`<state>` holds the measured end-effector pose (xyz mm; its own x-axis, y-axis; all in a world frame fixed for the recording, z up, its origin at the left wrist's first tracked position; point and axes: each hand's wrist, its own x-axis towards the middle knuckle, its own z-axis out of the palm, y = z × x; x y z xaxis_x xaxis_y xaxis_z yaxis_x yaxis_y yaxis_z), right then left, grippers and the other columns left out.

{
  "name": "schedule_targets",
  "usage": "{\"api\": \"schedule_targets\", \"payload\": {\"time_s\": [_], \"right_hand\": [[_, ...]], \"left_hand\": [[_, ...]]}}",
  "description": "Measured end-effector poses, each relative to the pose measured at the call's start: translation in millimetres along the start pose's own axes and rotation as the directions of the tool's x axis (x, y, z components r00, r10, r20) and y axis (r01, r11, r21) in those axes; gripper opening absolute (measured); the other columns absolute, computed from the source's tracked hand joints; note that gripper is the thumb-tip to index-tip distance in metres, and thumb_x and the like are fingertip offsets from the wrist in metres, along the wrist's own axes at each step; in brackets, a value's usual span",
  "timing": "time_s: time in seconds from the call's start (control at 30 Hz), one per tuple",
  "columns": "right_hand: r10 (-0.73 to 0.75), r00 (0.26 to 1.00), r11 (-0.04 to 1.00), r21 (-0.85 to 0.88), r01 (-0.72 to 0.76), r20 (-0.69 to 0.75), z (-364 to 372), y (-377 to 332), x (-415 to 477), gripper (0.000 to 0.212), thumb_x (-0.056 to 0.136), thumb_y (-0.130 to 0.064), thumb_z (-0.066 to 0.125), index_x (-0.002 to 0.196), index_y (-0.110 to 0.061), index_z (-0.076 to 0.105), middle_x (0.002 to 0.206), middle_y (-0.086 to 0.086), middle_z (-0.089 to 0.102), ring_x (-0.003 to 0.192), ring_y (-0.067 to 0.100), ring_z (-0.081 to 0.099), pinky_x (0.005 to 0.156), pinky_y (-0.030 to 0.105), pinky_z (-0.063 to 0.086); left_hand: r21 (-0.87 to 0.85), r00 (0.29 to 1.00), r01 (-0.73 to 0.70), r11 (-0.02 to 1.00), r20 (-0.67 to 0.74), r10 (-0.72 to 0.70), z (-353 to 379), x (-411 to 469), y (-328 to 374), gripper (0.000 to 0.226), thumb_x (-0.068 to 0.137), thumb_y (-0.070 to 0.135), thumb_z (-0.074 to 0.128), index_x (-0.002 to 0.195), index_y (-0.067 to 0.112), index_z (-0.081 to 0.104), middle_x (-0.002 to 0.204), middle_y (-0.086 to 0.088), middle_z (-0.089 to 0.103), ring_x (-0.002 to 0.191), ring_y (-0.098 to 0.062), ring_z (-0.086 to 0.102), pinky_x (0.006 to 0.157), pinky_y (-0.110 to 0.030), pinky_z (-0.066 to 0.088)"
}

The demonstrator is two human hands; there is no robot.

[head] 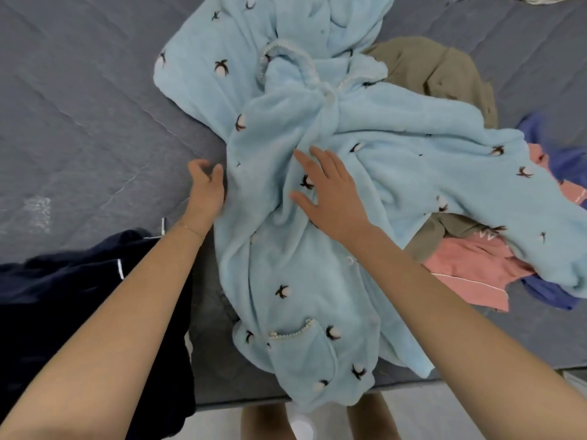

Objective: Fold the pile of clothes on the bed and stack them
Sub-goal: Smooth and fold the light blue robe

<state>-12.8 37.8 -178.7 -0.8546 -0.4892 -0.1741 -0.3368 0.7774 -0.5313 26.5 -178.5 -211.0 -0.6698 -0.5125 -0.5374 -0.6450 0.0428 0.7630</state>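
Observation:
A fluffy light-blue robe with small dark-and-white motifs lies crumpled across the middle of the grey bed. My right hand rests flat on the robe's middle, fingers spread and straight. My left hand is at the robe's left edge, fingers loosely curled; whether it pinches the fabric I cannot tell. Under the robe on the right lie an olive garment, a pink garment and a blue one.
A dark navy garment with white piping lies at the bed's near left edge, beneath my left forearm. The bed's front edge runs along the bottom, with pale floor and my legs below it. Bare quilted mattress stretches to the left.

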Motion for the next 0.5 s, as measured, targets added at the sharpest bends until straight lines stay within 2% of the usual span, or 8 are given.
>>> {"api": "schedule_targets", "payload": {"time_s": [0.1,0.17,0.23,0.3,0.37,0.43,0.5], "right_hand": [[0.005,1.0,0.999,0.032,-0.004,-0.025,3.4,-11.8,9.2,0.066,0.095,-0.052,0.034,0.15,-0.016,0.036,0.153,0.016,0.037,0.142,0.037,0.031,0.117,0.047,0.027],[-0.023,0.999,0.999,0.028,0.024,-0.044,3.4,-18.5,16.7,0.063,0.096,-0.049,0.036,0.149,-0.015,0.038,0.152,0.016,0.039,0.141,0.037,0.033,0.116,0.049,0.029],[-0.069,0.995,0.997,0.014,0.07,-0.067,2.1,-24.3,25.9,0.061,0.097,-0.045,0.039,0.148,-0.014,0.04,0.151,0.016,0.04,0.141,0.037,0.034,0.116,0.048,0.029],[-0.13,0.986,0.991,0.026,0.134,-0.101,-0.4,-31.7,35.8,0.055,0.098,-0.036,0.04,0.147,-0.011,0.042,0.149,0.017,0.042,0.14,0.037,0.035,0.116,0.049,0.03],[-0.171,0.978,0.981,0.069,0.18,-0.12,-3.7,-42.3,45.6,0.049,0.099,-0.025,0.039,0.146,-0.01,0.043,0.149,0.017,0.043,0.142,0.036,0.034,0.118,0.046,0.027],[-0.206,0.971,0.971,0.1,0.218,-0.122,-8.0,-56.0,55.5,0.049,0.099,-0.023,0.037,0.147,-0.011,0.041,0.151,0.013,0.042,0.144,0.033,0.03,0.118,0.045,0.024],[-0.232,0.97,0.965,0.112,0.239,-0.074,-9.5,-71.2,61.7,0.049,0.101,-0.024,0.036,0.149,-0.013,0.037,0.152,0.007,0.041,0.147,0.028,0.026,0.119,0.043,0.015]], "left_hand": [[-0.144,0.978,0.156,0.977,0.161,-0.132,-3.1,8.7,6.4,0.016,0.106,0.026,0.038,0.119,0.015,0.037,0.092,-0.002,0.05,0.067,-0.012,0.049,0.056,-0.024,0.045],[-0.138,0.946,0.214,0.967,0.275,-0.17,-6.9,10.2,9.8,0.024,0.105,0.031,0.043,0.123,0.016,0.044,0.083,-0.002,0.052,0.056,-0.009,0.045,0.052,-0.024,0.045],[-0.1,0.923,0.204,0.974,0.35,-0.157,-12.0,8.2,15.6,0.023,0.103,0.03,0.048,0.116,0.012,0.054,0.073,-0.001,0.051,0.05,-0.006,0.043,0.048,-0.02,0.045],[-0.017,0.91,0.123,0.992,0.401,-0.105,-18.9,4.8,23.2,0.021,0.101,0.026,0.053,0.108,0.007,0.061,0.077,-0.003,0.059,0.06,-0.009,0.054,0.055,-0.021,0.05],[0.106,0.912,-0.068,0.992,0.409,0.019,-31.0,3.6,29.5,0.026,0.098,0.023,0.058,0.111,0.002,0.065,0.098,-0.01,0.069,0.085,-0.016,0.064,0.076,-0.031,0.055],[0.1,0.878,-0.241,0.965,0.446,0.173,-43.1,-1.4,40.5,0.025,0.098,0.019,0.059,0.113,0.001,0.066,0.11,-0.012,0.07,0.096,-0.015,0.064,0.087,-0.033,0.052],[0.031,0.826,-0.315,0.949,0.501,0.258,-51.6,-8.0,53.3,0.021,0.099,0.014,0.056,0.113,0.001,0.066,0.109,-0.008,0.07,0.096,-0.007,0.065,0.086,-0.024,0.053]]}}
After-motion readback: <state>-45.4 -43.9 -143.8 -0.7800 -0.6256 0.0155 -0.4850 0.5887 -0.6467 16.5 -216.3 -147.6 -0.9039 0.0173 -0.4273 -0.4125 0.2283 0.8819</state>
